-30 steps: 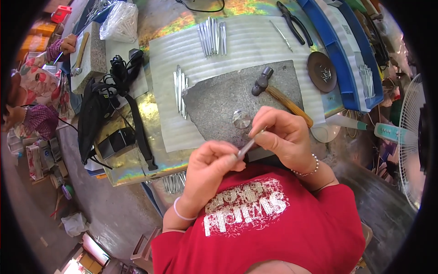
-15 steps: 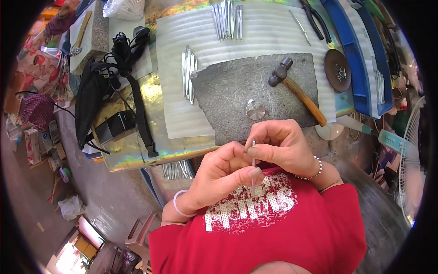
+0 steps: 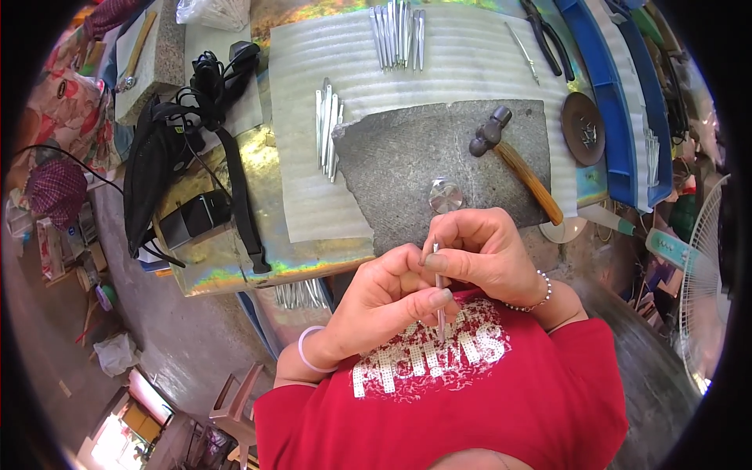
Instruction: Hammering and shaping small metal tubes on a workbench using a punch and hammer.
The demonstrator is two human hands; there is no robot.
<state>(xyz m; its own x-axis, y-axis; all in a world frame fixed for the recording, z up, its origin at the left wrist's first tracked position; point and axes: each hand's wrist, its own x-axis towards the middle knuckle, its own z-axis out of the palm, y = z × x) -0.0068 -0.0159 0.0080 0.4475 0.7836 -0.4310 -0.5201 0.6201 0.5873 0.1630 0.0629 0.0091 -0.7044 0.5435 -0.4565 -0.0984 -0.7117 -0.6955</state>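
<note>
My left hand point(image 3: 384, 301) and my right hand point(image 3: 479, 249) meet in front of my chest, both closed on a thin metal rod point(image 3: 441, 317). It stands roughly lengthwise between them; the right thumb and fingers pinch its upper end, the left thumb and fingers grip lower down. Fingers cover part of the rod. Just beyond my hands, a shiny round metal disc point(image 3: 446, 195) lies on a rough grey stone slab point(image 3: 407, 149). A ball-peen hammer point(image 3: 517, 164) with a wooden handle rests on the slab's right side.
Silvery metal rods point(image 3: 398, 35) lie bunched at the back, more point(image 3: 327, 129) left of the slab. Right are pliers point(image 3: 548, 35), a pointed tool point(image 3: 523, 53), a brown dish point(image 3: 582, 129) with small bits, a blue tray point(image 3: 611, 102) and a fan point(image 3: 705, 282). A black bag point(image 3: 157, 168) sits left.
My hands keep almost the same pinch on the rod. The tabletop things appear shifted slightly down and right in the picture, as the view has moved a little.
</note>
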